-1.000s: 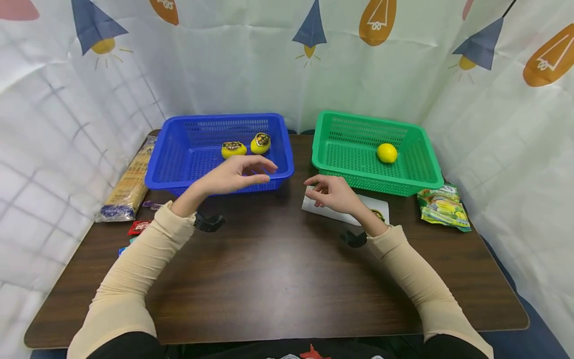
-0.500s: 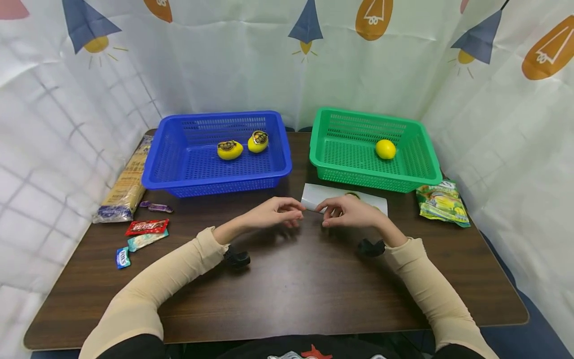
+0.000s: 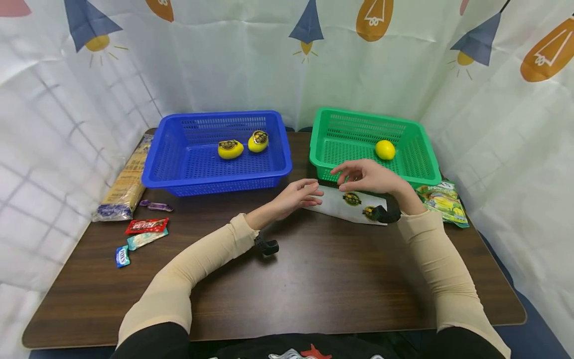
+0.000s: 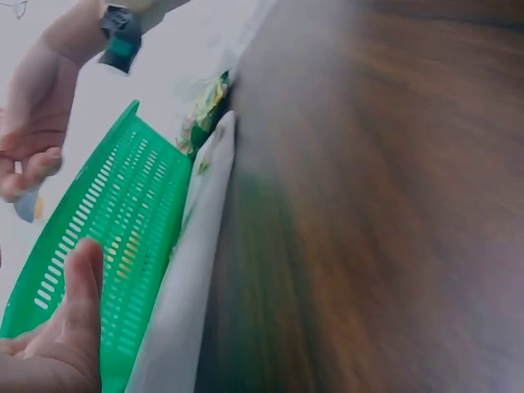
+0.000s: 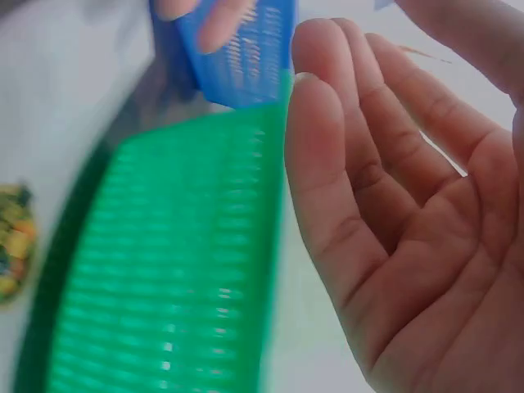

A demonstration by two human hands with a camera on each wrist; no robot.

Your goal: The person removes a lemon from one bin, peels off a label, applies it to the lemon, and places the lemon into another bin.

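Observation:
My left hand (image 3: 296, 199) is over the left end of a white wrapper (image 3: 334, 202) printed with black and yellow round labels; its fingers are extended and hold nothing. Close above the front rim of the green basket (image 3: 430, 167), my right hand (image 3: 369, 177) has loosely bent fingers with nothing between them. In the right wrist view the bare palm (image 5: 442, 278) faces the camera beside that basket. A yellow lemon (image 3: 385, 149) lies inside the green basket. Two more lemons, a left one (image 3: 230, 149) and a right one (image 3: 258, 141), both labelled, lie in the blue basket (image 3: 154, 174).
On the left lie a long tan packet (image 3: 123, 184), a purple candy (image 3: 156, 206), a red packet (image 3: 147, 226), a pale teal packet (image 3: 147, 239) and a small blue packet (image 3: 122, 256). A green snack bag (image 3: 444, 202) sits at the right. A printed curtain (image 3: 251, 60) encloses the table.
My left hand has moved from the blue basket down to the right, to the wrapper. My right hand dipped toward the wrapper's front, then rose to the green basket's front rim.

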